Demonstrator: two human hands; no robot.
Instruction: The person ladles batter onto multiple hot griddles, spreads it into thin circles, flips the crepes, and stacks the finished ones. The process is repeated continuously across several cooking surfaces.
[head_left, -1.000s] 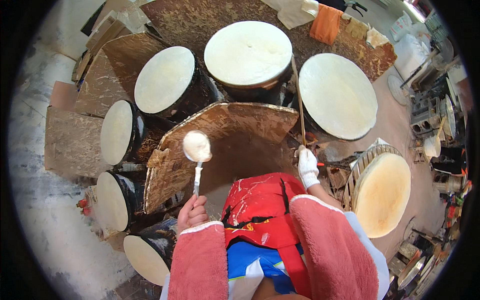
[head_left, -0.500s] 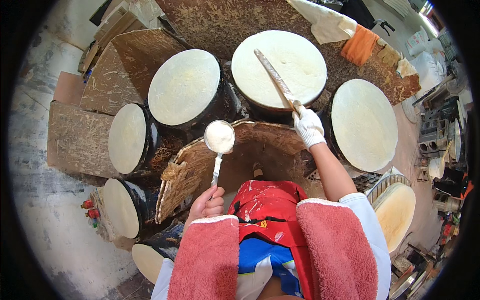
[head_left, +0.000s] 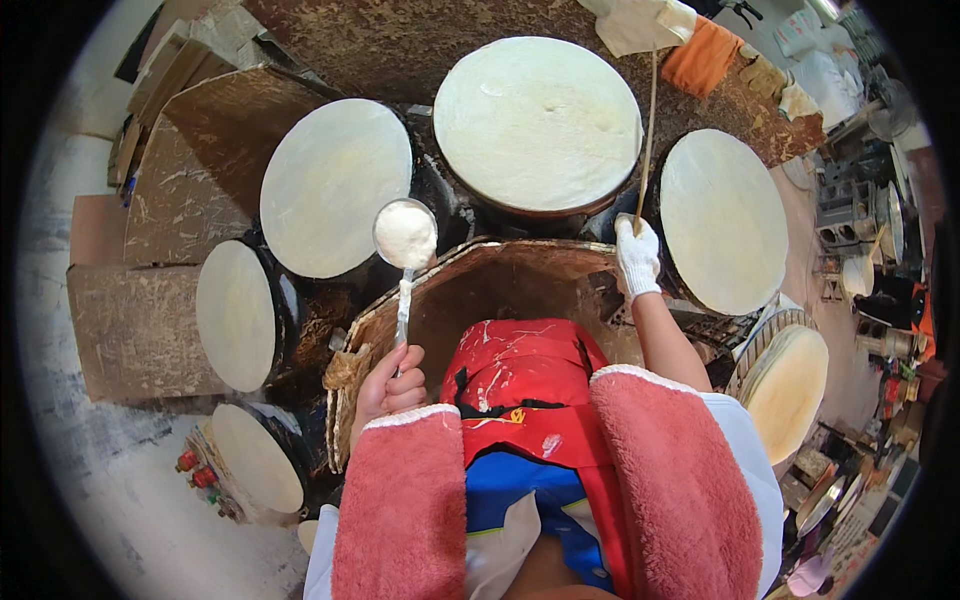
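My bare left hand [head_left: 390, 384] is closed round the handle of a metal ladle [head_left: 404, 292]. White batter [head_left: 407, 235] heaps its bowl, which hangs just in front of the left-middle round griddle. My right hand [head_left: 638, 258], in a white knit glove, grips a long flat spatula [head_left: 649, 130], now seen edge-on as a thin strip. The spatula stands between the big middle griddle, topped with a white batter sheet [head_left: 540, 120], and the right griddle, which bears a pale round sheet [head_left: 724, 220]. Another pale sheet [head_left: 338, 185] covers the left-middle griddle.
More griddles with pale sheets [head_left: 237, 315] curve round to my left. A stack of finished round sheets [head_left: 787, 395] lies at right. A battered board [head_left: 345, 400] edges the space before me. An orange cloth [head_left: 702, 58] hangs over the rear panel.
The spatula has lifted off the middle batter sheet and turned edge-on, pointing away from me; my right hand has shifted slightly right. The ladle stays held, a little further left in view.
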